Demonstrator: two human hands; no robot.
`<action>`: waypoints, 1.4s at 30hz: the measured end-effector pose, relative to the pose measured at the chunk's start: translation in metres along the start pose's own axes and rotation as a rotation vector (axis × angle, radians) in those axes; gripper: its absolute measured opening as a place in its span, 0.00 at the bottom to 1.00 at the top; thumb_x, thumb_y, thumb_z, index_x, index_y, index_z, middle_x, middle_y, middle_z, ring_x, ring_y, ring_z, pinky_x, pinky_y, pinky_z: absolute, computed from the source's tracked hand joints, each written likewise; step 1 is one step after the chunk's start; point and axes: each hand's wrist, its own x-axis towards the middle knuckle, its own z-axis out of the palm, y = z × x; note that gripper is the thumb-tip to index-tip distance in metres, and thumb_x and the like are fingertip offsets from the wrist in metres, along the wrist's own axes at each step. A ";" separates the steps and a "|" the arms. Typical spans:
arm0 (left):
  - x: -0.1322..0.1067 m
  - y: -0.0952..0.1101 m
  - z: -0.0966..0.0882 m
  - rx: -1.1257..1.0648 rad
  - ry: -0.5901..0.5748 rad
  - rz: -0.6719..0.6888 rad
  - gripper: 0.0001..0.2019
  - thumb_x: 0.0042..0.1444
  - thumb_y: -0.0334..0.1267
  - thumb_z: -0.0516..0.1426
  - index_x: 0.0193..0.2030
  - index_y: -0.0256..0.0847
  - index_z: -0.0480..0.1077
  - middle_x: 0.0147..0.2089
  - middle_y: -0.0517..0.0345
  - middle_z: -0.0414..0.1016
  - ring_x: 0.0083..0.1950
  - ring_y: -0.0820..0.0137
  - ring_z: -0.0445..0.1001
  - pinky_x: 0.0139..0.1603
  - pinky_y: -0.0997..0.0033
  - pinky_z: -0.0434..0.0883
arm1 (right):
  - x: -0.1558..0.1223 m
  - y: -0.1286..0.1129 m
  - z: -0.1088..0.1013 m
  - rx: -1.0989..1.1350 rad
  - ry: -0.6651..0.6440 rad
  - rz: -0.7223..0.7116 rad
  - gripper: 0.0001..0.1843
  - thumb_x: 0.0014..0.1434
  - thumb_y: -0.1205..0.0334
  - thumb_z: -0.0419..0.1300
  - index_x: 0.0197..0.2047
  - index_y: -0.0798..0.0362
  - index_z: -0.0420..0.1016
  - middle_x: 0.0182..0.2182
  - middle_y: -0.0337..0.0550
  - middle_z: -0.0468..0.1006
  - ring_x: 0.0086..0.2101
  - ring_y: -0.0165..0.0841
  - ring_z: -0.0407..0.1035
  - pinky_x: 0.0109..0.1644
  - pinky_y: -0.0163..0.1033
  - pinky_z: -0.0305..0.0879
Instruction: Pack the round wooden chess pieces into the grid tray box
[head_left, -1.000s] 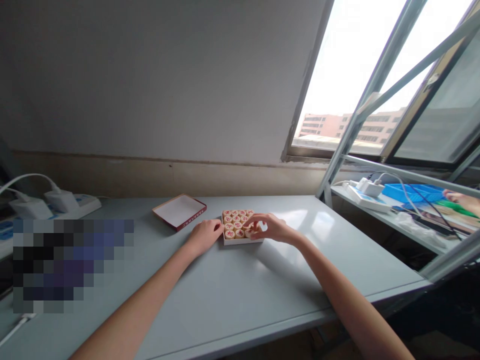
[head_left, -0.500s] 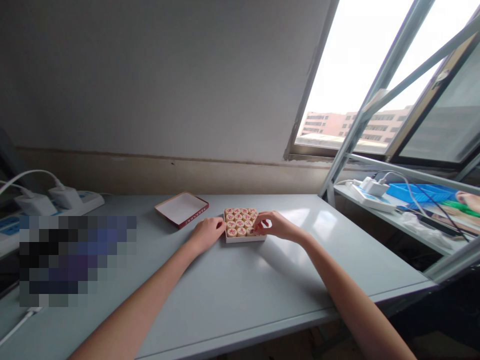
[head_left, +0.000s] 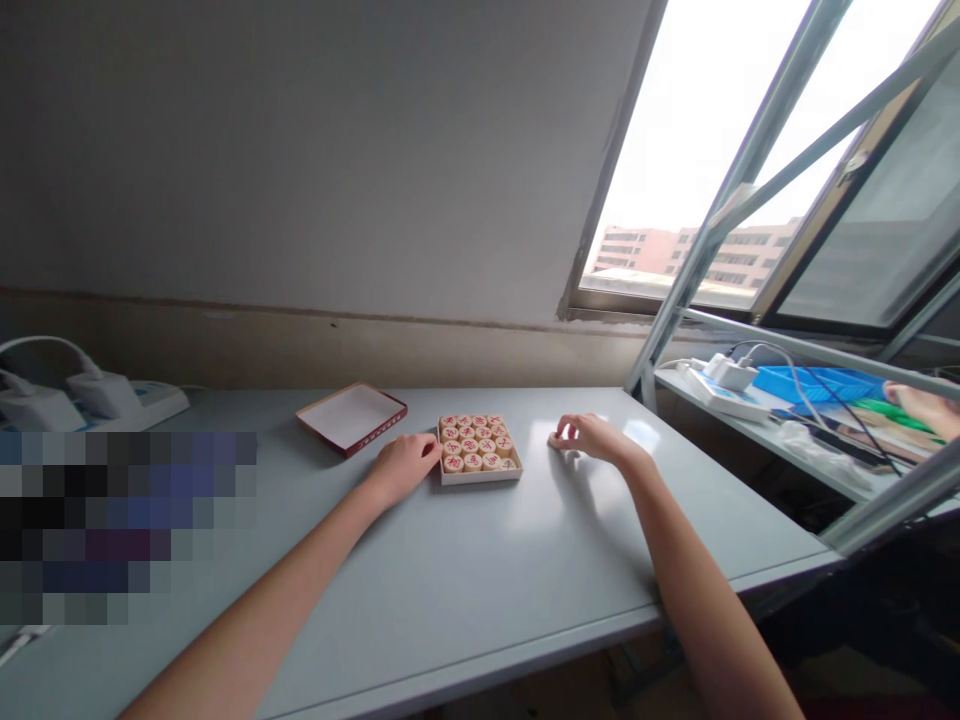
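Note:
An open white box (head_left: 480, 478) on the table holds round wooden Chinese chess pieces (head_left: 469, 446) with red characters, set in rows. At its near right corner, one slot lacks a full-height piece top. My left hand (head_left: 405, 465) is closed at the box's left edge, thumb and fingers pinched on the rim. To the right of the box, my right hand (head_left: 590, 437) holds a single Chinese chess piece (head_left: 555, 440) between thumb and fingertips, low at the tabletop. Whether that piece touches the table is hard to tell.
The box's red-edged lid (head_left: 352, 415) lies inside up behind my left hand. Power strips with plugged-in chargers (head_left: 105, 393) sit at the far left. A metal frame (head_left: 660, 350) bounds the table's right; beyond it are a blue basket (head_left: 814, 385) and another person's hand (head_left: 919, 397).
My right hand has moved right, away from the box, taking a chess piece out of its near right corner. My left hand stays at the box's left edge. The view has shifted slightly.

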 end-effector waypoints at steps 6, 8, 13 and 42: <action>0.000 -0.001 0.001 -0.009 0.011 0.023 0.16 0.55 0.42 0.43 0.27 0.40 0.67 0.30 0.54 0.73 0.32 0.68 0.69 0.28 0.73 0.56 | -0.004 -0.027 -0.005 0.274 -0.026 -0.301 0.17 0.51 0.46 0.54 0.34 0.52 0.72 0.29 0.41 0.72 0.29 0.30 0.65 0.31 0.34 0.60; 0.000 -0.002 0.001 -0.019 0.012 0.023 0.15 0.55 0.42 0.43 0.27 0.40 0.67 0.30 0.53 0.73 0.32 0.68 0.69 0.29 0.73 0.56 | -0.005 -0.035 -0.006 0.348 -0.078 -0.402 0.17 0.51 0.47 0.56 0.36 0.52 0.72 0.29 0.40 0.71 0.30 0.30 0.65 0.32 0.33 0.61; 0.000 -0.002 0.001 -0.030 0.008 0.034 0.16 0.55 0.43 0.43 0.27 0.40 0.67 0.30 0.53 0.73 0.31 0.68 0.69 0.29 0.74 0.56 | -0.007 -0.047 -0.002 0.349 -0.121 -0.493 0.15 0.49 0.52 0.60 0.36 0.52 0.72 0.29 0.39 0.71 0.30 0.29 0.64 0.32 0.33 0.60; -0.003 0.003 -0.005 0.075 -0.035 0.043 0.17 0.58 0.39 0.41 0.31 0.39 0.69 0.33 0.52 0.75 0.34 0.68 0.71 0.31 0.74 0.59 | -0.005 -0.051 0.002 0.327 -0.137 -0.475 0.14 0.49 0.52 0.60 0.36 0.52 0.73 0.24 0.37 0.70 0.27 0.27 0.64 0.30 0.31 0.59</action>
